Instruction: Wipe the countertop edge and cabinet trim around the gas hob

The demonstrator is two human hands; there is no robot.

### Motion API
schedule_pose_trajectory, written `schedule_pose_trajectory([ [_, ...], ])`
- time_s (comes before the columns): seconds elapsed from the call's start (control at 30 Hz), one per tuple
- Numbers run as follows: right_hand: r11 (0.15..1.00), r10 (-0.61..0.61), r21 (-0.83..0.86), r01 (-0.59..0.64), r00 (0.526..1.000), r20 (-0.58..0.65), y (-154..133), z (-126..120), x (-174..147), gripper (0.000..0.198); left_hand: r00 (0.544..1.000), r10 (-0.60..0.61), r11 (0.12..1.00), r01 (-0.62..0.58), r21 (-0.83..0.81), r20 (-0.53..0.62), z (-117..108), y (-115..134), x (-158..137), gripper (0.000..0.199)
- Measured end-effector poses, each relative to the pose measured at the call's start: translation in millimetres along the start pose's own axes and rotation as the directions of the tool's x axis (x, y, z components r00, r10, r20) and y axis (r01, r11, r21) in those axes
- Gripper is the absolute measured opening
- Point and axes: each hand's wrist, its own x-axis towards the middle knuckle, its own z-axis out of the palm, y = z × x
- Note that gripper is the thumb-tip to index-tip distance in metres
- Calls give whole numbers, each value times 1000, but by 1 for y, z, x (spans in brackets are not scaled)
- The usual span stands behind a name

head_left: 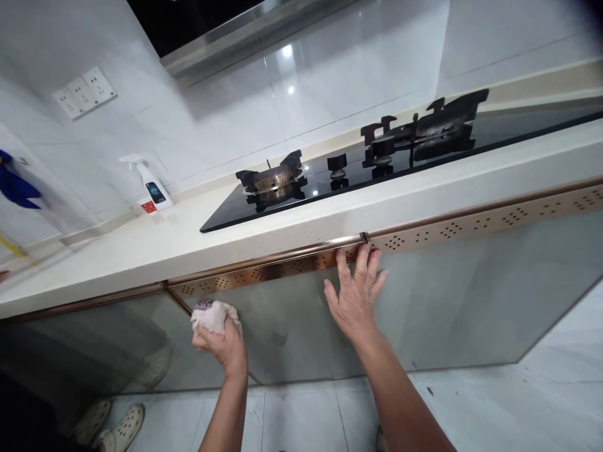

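Bunched up in my left hand point(221, 345) is a pale cleaning cloth point(214, 317) with a purple patch. That hand is at the left edge of a grey-green cabinet door point(287, 320), just below its top trim. My right hand point(355, 292) has its fingers spread, fingertips at the perforated copper-coloured trim point(301, 262) near the gap between two doors. Nothing is held in it. Whether its palm presses on the door I cannot tell.
Above the doors runs a white countertop point(183, 242) bearing a black gas hob point(320, 188). A spray bottle point(153, 185) stands by the tiled wall. A range hood point(211, 37) juts overhead. At lower left, someone's clogs point(125, 430) are on the tiled floor.
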Motion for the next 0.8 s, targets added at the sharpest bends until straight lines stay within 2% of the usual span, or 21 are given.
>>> schedule_pose_trajectory([
  [0.1,1000,-2,6,2,1000,7,1,-1,0,94,978,179,984,-180,1,103,1,57,-21,46],
  [0.2,1000,-3,4,3,1000,22,1,-2,-1,94,881,405,906,-423,24,245,0,93,-55,38],
  [0.27,1000,-4,-2,4,999,34,2,-3,-1,93,785,514,839,-544,-11,347,3,98,-84,38],
  [0.33,1000,-5,-11,6,999,41,3,-4,-1,93,674,596,772,-630,-81,436,8,90,-109,44],
  [0.37,1000,-7,-16,8,999,43,4,-5,-1,93,633,621,748,-654,-109,462,11,83,-119,47],
  [0.43,1000,-17,-25,18,999,48,6,-6,-1,93,594,641,726,-674,-134,485,15,64,-129,48],
  [0.6,999,-24,-41,27,998,64,7,-9,-1,91,594,631,717,-692,-82,500,8,15,-112,38],
  [0.7,1000,-8,-29,10,997,71,6,-10,-1,91,635,593,747,-664,-43,495,-3,-11,-100,39],
  [0.8,1000,-7,-9,8,997,75,4,-12,0,94,694,516,816,-576,-43,502,-8,-30,-91,36],
])
